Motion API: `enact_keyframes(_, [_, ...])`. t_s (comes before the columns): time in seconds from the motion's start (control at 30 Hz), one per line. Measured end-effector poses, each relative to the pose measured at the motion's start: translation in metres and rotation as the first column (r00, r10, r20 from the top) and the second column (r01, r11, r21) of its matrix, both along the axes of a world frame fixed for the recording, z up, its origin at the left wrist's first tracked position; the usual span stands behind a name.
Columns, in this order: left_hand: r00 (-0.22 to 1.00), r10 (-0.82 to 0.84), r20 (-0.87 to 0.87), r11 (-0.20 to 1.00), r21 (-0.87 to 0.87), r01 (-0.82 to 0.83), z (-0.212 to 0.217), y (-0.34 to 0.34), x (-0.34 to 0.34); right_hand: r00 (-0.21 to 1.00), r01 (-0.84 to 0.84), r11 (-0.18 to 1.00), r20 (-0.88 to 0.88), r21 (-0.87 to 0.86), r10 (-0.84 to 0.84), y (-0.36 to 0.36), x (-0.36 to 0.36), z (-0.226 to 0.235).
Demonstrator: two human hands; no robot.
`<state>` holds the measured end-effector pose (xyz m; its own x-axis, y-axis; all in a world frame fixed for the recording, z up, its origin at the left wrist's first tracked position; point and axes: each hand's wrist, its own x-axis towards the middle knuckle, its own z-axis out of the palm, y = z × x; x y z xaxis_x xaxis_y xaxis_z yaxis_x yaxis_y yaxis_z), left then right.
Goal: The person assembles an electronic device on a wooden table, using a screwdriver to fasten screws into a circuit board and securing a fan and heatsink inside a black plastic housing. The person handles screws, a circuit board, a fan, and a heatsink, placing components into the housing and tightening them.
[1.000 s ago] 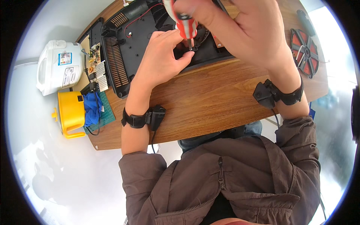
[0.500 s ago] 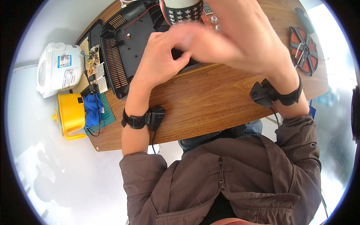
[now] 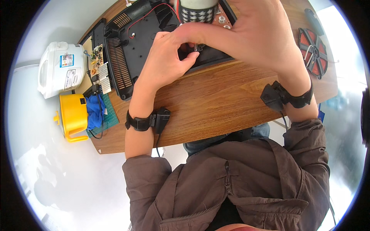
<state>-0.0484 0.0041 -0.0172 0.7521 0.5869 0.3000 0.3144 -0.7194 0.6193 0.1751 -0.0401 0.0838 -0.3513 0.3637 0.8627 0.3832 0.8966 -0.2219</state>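
My left hand is curled over the black plastic housing, its thumb tip beside a small metal piece. Its other fingertips are partly covered by my right hand, so what it grips does not show clearly. From the right, my right hand arches over the housing, one digit stretched across to the left hand. The rest of its fingers are mostly hidden, and I cannot make out what they hold. Just beyond the hands is a white round thing with a black star-patterned band.
Inside the housing runs a thin red wire. A reddish circuit board lies partly behind my right hand. At right is a round black-and-copper coil. Left stand a white rice cooker, a yellow pot and a blue cloth.
My right hand, blurred before, has shifted slightly right and shows sharper. The star-banded thing sits a little farther right. The left hand has hardly moved, and the small metal piece now shows.
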Motion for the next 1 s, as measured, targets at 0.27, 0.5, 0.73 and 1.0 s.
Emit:
enact_keyframes(0.27, [1.000,0.003,-0.024,0.996,0.085,-0.001,0.006,0.000,0.002,0.986,-0.167,0.986,0.007,0.025,0.167,0.004,0.015,0.003])
enact_keyframes(0.5, [1.000,0.025,0.008,1.000,-0.014,-0.025,0.011,-0.005,0.004,0.991,-0.120,0.990,-0.071,-0.070,0.115,0.003,0.005,-0.006])
enact_keyframes(0.73, [1.000,-0.007,0.001,1.000,-0.025,0.007,0.007,-0.002,0.004,0.968,-0.247,0.964,0.021,-0.103,0.250,0.016,0.017,-0.005])
enact_keyframes(1.0, [1.000,-0.008,-0.026,0.997,0.071,0.010,0.015,-0.004,0.000,0.966,0.007,0.947,0.249,-0.321,0.077,-0.007,0.013,0.021])
